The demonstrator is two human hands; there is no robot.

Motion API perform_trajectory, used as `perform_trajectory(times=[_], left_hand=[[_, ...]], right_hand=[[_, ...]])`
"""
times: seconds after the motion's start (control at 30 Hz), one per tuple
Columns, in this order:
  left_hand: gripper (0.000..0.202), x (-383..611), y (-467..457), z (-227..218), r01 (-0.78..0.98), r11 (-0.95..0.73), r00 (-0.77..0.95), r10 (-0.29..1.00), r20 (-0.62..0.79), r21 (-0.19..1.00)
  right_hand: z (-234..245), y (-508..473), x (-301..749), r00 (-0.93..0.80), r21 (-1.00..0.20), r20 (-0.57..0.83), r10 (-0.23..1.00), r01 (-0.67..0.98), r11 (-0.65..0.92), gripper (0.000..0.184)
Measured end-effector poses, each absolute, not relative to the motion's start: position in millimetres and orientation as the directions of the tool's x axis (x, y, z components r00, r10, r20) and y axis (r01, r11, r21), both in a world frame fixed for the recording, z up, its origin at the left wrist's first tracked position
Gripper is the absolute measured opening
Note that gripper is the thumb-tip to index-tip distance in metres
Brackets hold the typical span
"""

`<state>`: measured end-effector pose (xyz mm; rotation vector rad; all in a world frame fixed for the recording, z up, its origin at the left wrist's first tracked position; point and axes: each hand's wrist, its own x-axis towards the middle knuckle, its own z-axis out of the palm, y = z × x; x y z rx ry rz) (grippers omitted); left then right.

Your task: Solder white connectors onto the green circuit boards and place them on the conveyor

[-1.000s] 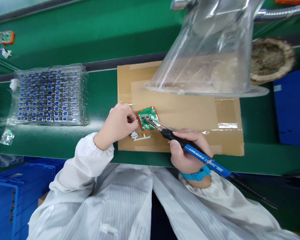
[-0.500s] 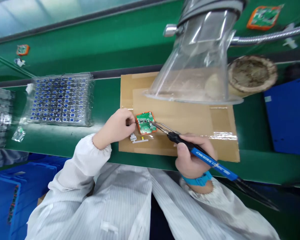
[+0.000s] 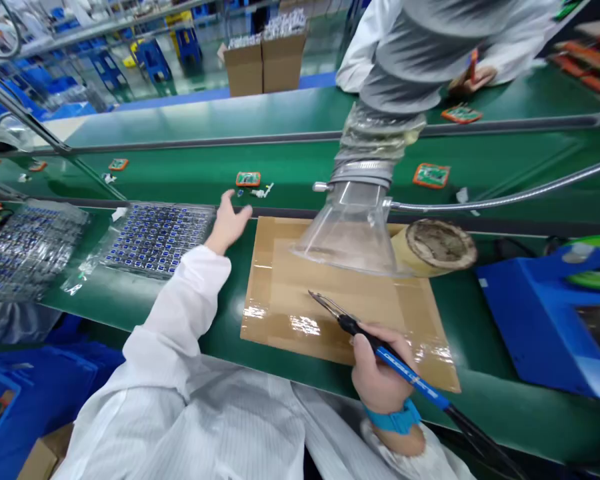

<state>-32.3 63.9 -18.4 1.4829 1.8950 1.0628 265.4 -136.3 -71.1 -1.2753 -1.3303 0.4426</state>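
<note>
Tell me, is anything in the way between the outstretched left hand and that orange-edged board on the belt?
Nothing visible. The open left hand hovers at the near edge of the belt, and only bare green belt lies between it and the board. Small white bits lie right of the board, off that line.

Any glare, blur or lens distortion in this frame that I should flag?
Head view: white glare on the taped cardboard sheet near its front edge; the left hand looks slightly motion-blurred, while the right hand and soldering iron are sharp; the conveyor belt edges bow slightly from wide-angle distortion; the far cardboard boxes look soft.
</note>
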Motion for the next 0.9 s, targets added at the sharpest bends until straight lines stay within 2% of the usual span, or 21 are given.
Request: perform_trajectory(times=[0.07,0.13,0.23,0.4,0.53,0.67,0.8,0.9], left_hand=[[0.054,-24.3,44.2,-35.1,0.780,0.023,-0.105,0.990,0.094,0.625],[0.046,-15.8,20.0,-49.5,0.874,-0.081,0.026,0.993,0.119,0.479],[0.044,-9.2,-4.5,-60.1,0.902,-0.196,0.147,0.977,0.155,0.385],[0.045,-12.0,-3.4,-60.2,0.912,-0.198,0.147,0.976,0.163,0.360],[0.043,-13.0,-6.2,-55.3,0.911,-0.197,0.143,0.975,0.171,0.362],[0.020,-16.8,-32.8,-41.9,0.922,-0.182,0.151,0.982,0.116,0.342],[0.048,-48.2,-69.9,-23.3,0.925,-0.124,0.111,0.992,0.056,0.360],[0.049,-100.4,-85.2,-10.6,0.942,0.062,-0.112,0.985,0.134,0.329]], right_hand=[[-71.1,-135.7,265.0,0.278,-0.858,0.446,0.851,0.403,0.319,0.015],[-71.8,-134.5,264.2,0.269,-0.856,0.438,0.858,0.418,0.305,0.015],[-71.9,-131.3,261.1,0.248,-0.848,0.439,0.863,0.432,0.307,0.014],[-70.2,-125.1,254.7,0.219,-0.850,0.422,0.880,0.434,0.299,0.018],[-73.3,-125.5,255.7,0.270,-0.880,0.336,0.902,0.431,0.198,0.032],[-76.5,-124.0,259.8,0.305,-0.891,0.215,0.928,0.450,0.059,0.049],[-73.8,-124.4,260.1,0.306,-0.908,0.142,0.941,0.419,0.001,0.054],[-73.6,-126.0,261.1,0.317,-0.904,0.107,0.942,0.426,-0.041,0.052]])
